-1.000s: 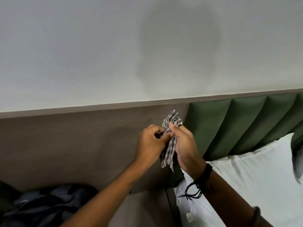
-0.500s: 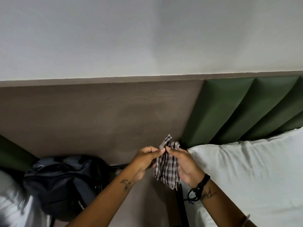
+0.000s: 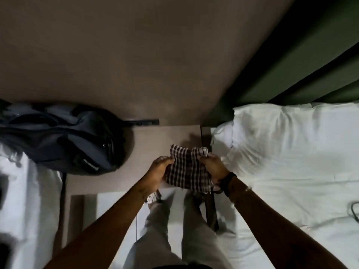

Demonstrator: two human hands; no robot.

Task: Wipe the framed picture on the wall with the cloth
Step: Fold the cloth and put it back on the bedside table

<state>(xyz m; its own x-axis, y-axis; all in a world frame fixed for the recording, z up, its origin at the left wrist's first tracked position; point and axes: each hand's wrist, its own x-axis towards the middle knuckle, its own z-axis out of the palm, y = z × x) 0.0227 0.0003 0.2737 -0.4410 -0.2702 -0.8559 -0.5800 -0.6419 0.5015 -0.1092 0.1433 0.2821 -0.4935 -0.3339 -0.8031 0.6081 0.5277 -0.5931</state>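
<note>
A dark-and-white checked cloth [image 3: 187, 167] is spread between my two hands, low in the view above the bedside table. My left hand [image 3: 158, 171] grips its left edge. My right hand [image 3: 212, 165], with a dark band on the wrist, grips its right edge. The framed picture is not in view; only the brown wall panel [image 3: 136, 55] fills the upper part.
A dark backpack [image 3: 64, 140] lies on the beige bedside table [image 3: 155, 136] to the left. A white pillow and bed [image 3: 291, 152] lie to the right, with green padded headboard [image 3: 310, 65] behind. My legs stand on the floor below. White bedding shows at far left.
The view has tilted down from the white wall to the table and beds. My hands have dropped lower and pulled apart, spreading the bunched cloth wider.
</note>
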